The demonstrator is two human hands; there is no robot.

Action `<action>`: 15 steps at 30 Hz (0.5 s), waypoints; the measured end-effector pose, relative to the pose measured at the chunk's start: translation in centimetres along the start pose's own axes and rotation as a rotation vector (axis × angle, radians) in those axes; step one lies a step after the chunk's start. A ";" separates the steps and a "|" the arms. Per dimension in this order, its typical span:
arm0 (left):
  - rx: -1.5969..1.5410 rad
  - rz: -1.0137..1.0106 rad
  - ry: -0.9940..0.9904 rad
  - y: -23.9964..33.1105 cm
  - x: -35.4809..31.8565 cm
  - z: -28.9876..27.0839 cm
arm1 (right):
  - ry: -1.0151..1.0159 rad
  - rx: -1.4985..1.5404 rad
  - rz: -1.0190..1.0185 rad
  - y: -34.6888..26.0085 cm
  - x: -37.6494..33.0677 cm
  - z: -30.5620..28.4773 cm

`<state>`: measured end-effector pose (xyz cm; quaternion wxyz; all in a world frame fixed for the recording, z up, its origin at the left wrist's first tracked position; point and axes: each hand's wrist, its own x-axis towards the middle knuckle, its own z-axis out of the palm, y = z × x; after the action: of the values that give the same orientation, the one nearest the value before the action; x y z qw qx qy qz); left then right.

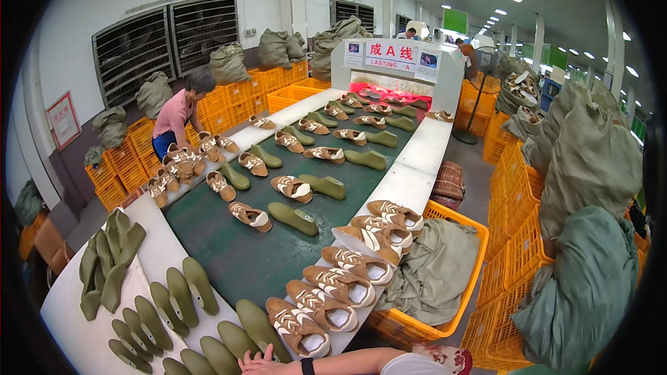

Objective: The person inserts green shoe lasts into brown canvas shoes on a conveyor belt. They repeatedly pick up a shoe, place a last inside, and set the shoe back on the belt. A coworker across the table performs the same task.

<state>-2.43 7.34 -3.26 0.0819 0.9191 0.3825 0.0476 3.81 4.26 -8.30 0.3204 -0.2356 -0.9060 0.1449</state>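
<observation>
My right hand (261, 364) reaches in at the bottom edge, a dark band on its wrist. Its fingers are spread and lie against the lower ends of the olive-green shoe lasts (238, 339). My left hand is out of view. Brown sneakers with white stripes (297, 326) line the right side of the white table edge, just beyond my right hand. More green lasts (182, 294) stand in rows at the lower left, and others lie in a pile (111, 253). Sneakers (250, 216) and lasts (292, 218) are set in pairs along the dark green conveyor belt (229, 257).
Across the belt on the left, a person in pink (177, 114) bends over grouped sneakers (182, 160). An orange crate with grey cloth (479, 250) stands right of the table. Stacked crates (511, 198) and bulging sacks (590, 160) fill the right side. A machine housing (445, 73) spans the belt's far end.
</observation>
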 end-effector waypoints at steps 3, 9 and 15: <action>-0.014 -0.038 0.042 -0.7 -0.8 0.1 | 0.036 0.131 0.037 -0.3 -0.2 -0.7; 0.042 -0.115 0.067 -1.6 -2.3 1.2 | -0.104 0.195 0.147 -2.0 0.2 -3.8; 0.088 -0.178 0.024 -1.9 -3.6 1.9 | -0.181 0.198 0.183 -2.7 0.7 -5.9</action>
<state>-6.01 5.88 -5.59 0.0407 0.8835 0.4654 0.0343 6.26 3.00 -2.39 0.2446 -0.2705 -0.8872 0.2826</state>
